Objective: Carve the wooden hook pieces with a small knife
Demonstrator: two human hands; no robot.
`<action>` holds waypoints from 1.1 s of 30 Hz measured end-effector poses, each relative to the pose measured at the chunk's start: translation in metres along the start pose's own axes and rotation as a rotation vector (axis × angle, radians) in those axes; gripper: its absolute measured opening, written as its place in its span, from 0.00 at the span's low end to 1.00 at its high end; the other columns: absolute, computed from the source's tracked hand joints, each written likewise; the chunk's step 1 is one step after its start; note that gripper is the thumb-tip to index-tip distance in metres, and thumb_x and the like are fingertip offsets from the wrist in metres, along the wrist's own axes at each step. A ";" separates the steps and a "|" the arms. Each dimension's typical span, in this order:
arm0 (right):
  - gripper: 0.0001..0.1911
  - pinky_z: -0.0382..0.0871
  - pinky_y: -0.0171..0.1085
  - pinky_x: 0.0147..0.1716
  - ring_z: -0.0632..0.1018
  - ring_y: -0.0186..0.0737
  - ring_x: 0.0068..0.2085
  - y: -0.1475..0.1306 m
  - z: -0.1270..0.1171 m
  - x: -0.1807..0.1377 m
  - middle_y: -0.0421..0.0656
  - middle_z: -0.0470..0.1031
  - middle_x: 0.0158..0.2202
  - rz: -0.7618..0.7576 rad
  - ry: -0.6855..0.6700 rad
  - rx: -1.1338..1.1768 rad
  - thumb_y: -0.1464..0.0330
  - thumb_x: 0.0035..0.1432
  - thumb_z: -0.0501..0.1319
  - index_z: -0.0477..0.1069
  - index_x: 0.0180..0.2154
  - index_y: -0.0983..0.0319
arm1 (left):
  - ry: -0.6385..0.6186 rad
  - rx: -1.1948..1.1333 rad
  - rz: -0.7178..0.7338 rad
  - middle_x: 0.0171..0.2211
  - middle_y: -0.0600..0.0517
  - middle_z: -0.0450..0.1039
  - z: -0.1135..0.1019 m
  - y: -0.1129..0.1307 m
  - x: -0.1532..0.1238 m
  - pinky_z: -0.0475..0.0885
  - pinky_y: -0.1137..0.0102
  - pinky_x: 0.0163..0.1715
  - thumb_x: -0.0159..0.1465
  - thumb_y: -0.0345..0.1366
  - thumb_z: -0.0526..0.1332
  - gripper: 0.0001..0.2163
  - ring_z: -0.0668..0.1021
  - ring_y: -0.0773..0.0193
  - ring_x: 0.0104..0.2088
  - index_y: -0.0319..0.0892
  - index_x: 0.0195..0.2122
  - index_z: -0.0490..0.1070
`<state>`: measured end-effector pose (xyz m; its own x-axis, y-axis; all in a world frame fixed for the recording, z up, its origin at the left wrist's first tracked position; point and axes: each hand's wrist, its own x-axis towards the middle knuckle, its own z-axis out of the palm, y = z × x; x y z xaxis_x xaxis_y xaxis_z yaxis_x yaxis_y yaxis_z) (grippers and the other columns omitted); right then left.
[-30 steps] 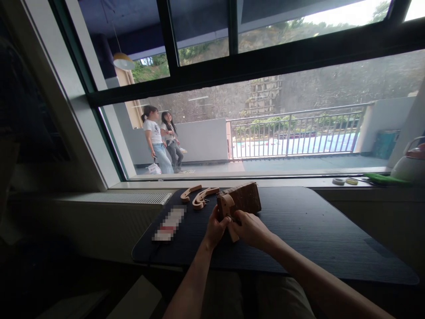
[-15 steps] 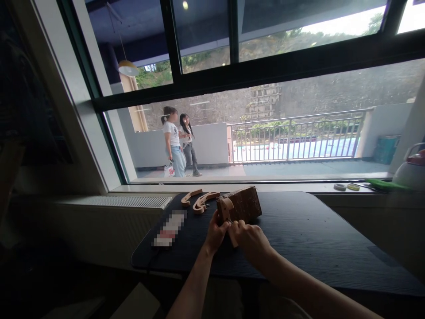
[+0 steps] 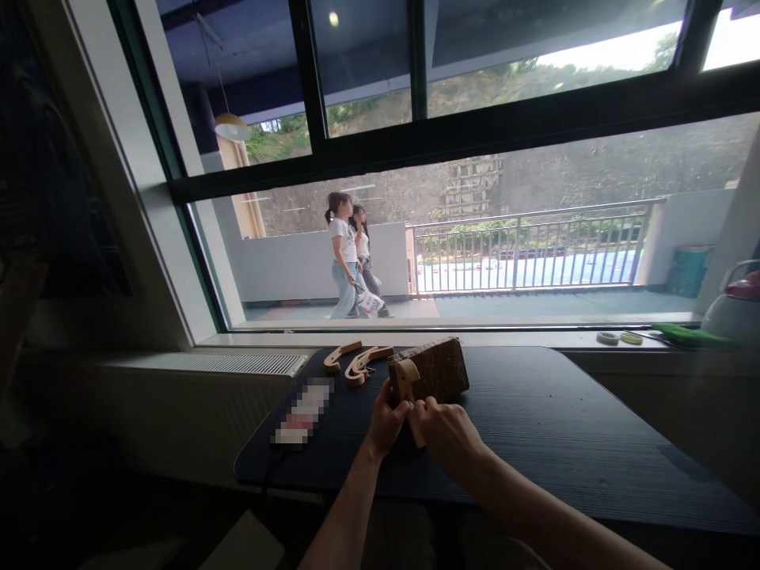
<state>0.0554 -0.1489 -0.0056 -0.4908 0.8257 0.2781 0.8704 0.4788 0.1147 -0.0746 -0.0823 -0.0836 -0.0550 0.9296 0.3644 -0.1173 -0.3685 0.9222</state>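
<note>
A brown block-like box point(image 3: 440, 368) with a patterned, worn surface rests tilted on the dark table. Against its near end lies a curved light-wood piece point(image 3: 407, 372), whose lower tip shows below my hands. My left hand point(image 3: 385, 426) grips this wooden piece from the left, thumb near its middle. From the right, my right hand point(image 3: 448, 427) is closed with fingertips pinched at a small metallic part on the wood, too small to name. Two more curved wooden pieces, one farther left point(image 3: 340, 356) and one nearer the box point(image 3: 359, 370), lie behind my left hand.
The dark table point(image 3: 546, 427) stands against a window sill. A blurred-out flat object point(image 3: 304, 412) lies on its left side. Tape rolls point(image 3: 608, 338), a green item point(image 3: 689, 332) and a white kettle-like vessel point(image 3: 736, 305) sit on the sill. Two people point(image 3: 345, 253) walk outside.
Both hands stay at the wooden piece and box with barely any shift. Outside the window, the two people have walked to the right.
</note>
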 end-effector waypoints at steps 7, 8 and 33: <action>0.12 0.65 0.34 0.26 0.76 0.41 0.31 0.007 0.003 -0.005 0.48 0.72 0.35 0.012 0.013 0.000 0.79 0.57 0.51 0.67 0.39 0.64 | -0.005 0.005 0.002 0.33 0.53 0.73 0.000 0.001 0.000 0.68 0.72 0.34 0.49 0.27 0.60 0.20 0.73 0.65 0.33 0.42 0.45 0.68; 0.11 0.65 0.34 0.26 0.76 0.40 0.31 0.008 0.002 -0.004 0.47 0.72 0.34 0.013 0.011 0.011 0.79 0.57 0.51 0.68 0.39 0.64 | -0.006 0.007 0.004 0.33 0.53 0.73 -0.001 0.001 0.000 0.68 0.72 0.34 0.49 0.27 0.60 0.20 0.73 0.65 0.33 0.42 0.45 0.68; 0.10 0.63 0.31 0.27 0.74 0.37 0.31 0.026 0.017 0.016 0.44 0.76 0.30 0.146 0.065 0.776 0.67 0.52 0.57 0.72 0.35 0.65 | -0.016 -0.036 -0.013 0.32 0.54 0.73 0.002 0.005 -0.001 0.69 0.72 0.34 0.50 0.29 0.60 0.19 0.74 0.65 0.33 0.43 0.45 0.67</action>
<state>0.0696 -0.1183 -0.0146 -0.3503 0.8884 0.2968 0.6385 0.4583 -0.6183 -0.0733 -0.0847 -0.0791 -0.0371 0.9341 0.3551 -0.1537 -0.3565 0.9216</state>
